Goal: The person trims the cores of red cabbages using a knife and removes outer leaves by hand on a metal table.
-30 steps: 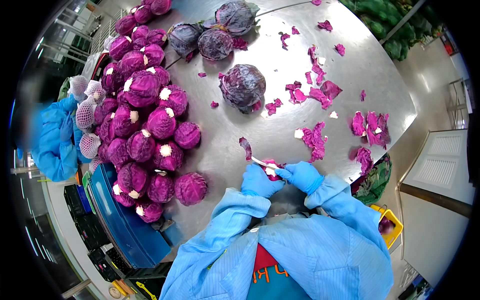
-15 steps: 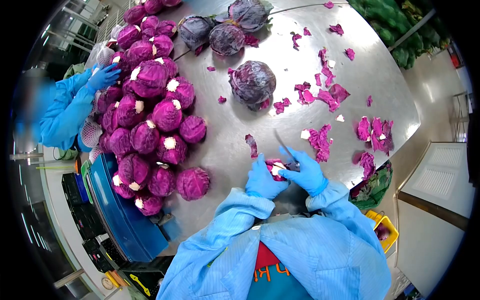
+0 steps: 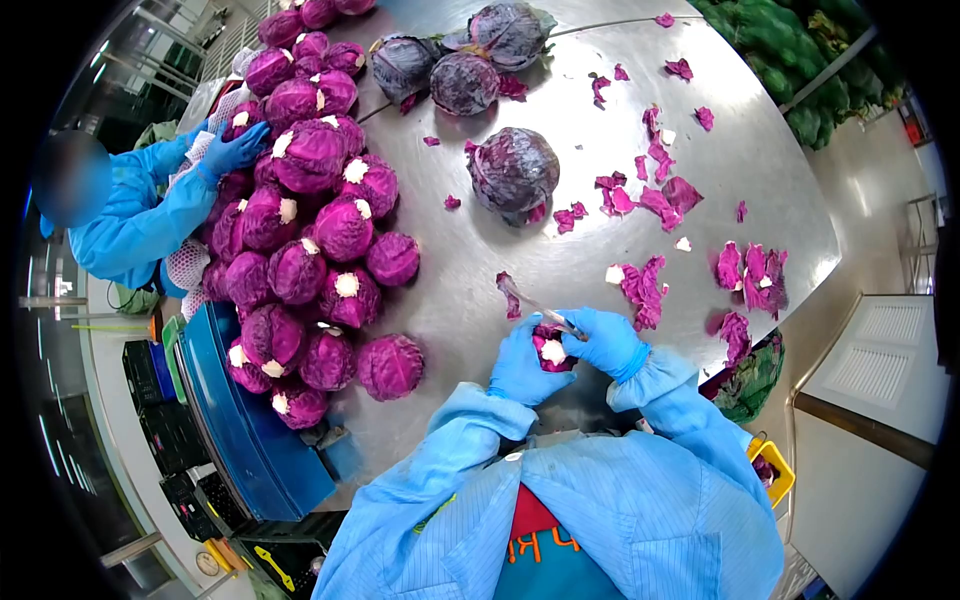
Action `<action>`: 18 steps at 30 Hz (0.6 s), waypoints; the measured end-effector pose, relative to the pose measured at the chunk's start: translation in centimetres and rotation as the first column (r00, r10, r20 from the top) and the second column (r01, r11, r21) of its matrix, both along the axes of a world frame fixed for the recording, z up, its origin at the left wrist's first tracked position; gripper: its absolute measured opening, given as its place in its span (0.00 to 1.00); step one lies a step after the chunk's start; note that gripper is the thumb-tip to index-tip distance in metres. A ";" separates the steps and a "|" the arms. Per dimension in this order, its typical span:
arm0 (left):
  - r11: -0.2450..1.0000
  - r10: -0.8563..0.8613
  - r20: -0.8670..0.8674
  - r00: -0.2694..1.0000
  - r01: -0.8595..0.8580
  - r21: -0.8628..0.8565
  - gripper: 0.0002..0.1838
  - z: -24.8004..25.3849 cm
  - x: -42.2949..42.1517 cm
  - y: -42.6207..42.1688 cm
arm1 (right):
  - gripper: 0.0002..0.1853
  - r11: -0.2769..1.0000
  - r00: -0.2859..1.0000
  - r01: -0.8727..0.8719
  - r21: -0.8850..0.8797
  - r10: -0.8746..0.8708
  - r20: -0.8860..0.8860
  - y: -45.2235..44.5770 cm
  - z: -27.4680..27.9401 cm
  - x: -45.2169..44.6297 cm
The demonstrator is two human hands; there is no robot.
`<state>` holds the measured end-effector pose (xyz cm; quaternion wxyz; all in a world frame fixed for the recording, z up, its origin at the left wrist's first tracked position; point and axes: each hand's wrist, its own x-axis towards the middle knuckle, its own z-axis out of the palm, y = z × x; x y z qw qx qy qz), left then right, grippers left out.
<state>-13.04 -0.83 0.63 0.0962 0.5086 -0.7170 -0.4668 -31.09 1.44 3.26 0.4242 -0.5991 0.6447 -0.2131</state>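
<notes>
Close to my body, my left hand point(image 3: 520, 366) is wrapped round a small red cabbage point(image 3: 551, 354) whose pale cut stem faces up. My right hand point(image 3: 606, 344) grips a knife point(image 3: 537, 306), with its thin blade pointing up and left across the far side of that cabbage. A strip of purple leaf point(image 3: 508, 292) lies by the blade tip. Further off on the steel table point(image 3: 450, 250) sits a dark red cabbage point(image 3: 513, 172) with its outer leaves on. To the left is a heap of bright purple cabbages point(image 3: 308, 158), many with white cut stems.
At the far left a co-worker's gloved hand point(image 3: 236, 148) touches the heap, near white foam netting point(image 3: 187, 265). Several dark cabbages point(image 3: 464, 84) stand at the back. Leaf scraps point(image 3: 646, 292) litter the right side. A blue bin point(image 3: 250, 430) and yellow basket point(image 3: 786, 468) flank the table.
The knife has swung from pointing nearly straight away to lying across the cabbage, leftward. The cabbage has turned, showing its cut stem more. The co-worker's hand has moved right, onto the heap.
</notes>
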 end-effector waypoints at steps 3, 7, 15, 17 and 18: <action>0.997 0.012 -0.284 0.959 0.010 0.078 0.52 -1.9 2.2 0.1 | 0.17 0.984 0.986 0.166 -0.066 -0.167 -0.003 0.3 -1.9 -1.3; 0.967 -0.216 -0.477 0.852 0.254 0.016 0.54 -2.1 5.7 1.0 | 0.16 0.865 0.833 0.481 -0.144 -0.502 -0.234 1.7 -4.6 -9.8; 0.982 -0.137 -0.162 0.977 0.112 -0.152 0.59 0.6 2.9 0.4 | 0.22 0.788 0.829 0.536 -0.302 -0.559 0.011 3.5 -3.0 -7.8; 0.965 -0.177 -0.088 0.980 0.155 -0.211 0.58 0.3 2.3 -0.3 | 0.26 0.897 0.864 0.441 0.030 -0.433 0.259 2.6 -0.2 -2.6; 0.959 -0.193 -0.068 0.979 0.173 -0.223 0.58 0.0 2.2 -0.4 | 0.29 0.926 0.886 0.344 0.154 -0.374 0.272 2.7 -0.4 -0.8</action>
